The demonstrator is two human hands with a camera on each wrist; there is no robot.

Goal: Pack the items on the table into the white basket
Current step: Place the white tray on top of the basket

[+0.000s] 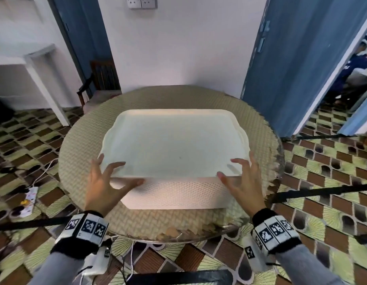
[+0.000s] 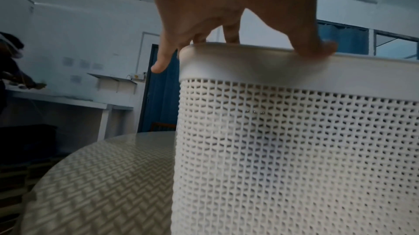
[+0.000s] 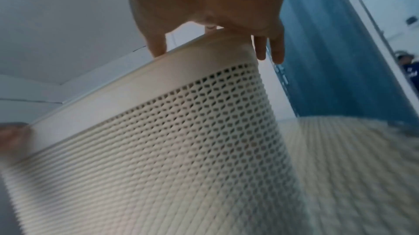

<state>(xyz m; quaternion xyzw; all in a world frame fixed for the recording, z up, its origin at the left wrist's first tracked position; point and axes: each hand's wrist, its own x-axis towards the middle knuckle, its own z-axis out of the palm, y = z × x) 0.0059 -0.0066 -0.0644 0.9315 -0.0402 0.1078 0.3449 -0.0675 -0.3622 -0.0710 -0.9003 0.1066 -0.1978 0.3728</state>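
on the round woven-pattern table, roughly centred: white basket with perforated lattice walls and a flat white lid sitting on top. contents hidden by the lid.

left hand: fingers spread, draped over the near-left corner of the lid. left wrist view shows the thumb pressing the smooth rim band, other fingers over the top edge, little finger hanging free off the corner. not a closed grip, more a splayed hold on the edge.

right hand: mirrored at the near-right corner, fingers spread. right wrist view shows one finger on the lid edge and two hanging past the corner, off the basket wall. cannot tell whether the palm touches the lid.

writing/labels: none readable on basket or lid. both wrists carry black bands with square black-and-white coded marker tags, patterns only, no text. wall socket plate above the table, no legible marking.

rest: blue doors either side, white bench at left, wooden chair behind the table, power strip on the patterned tile floor, another person through the right doorway. both wrist views motion-blurred.
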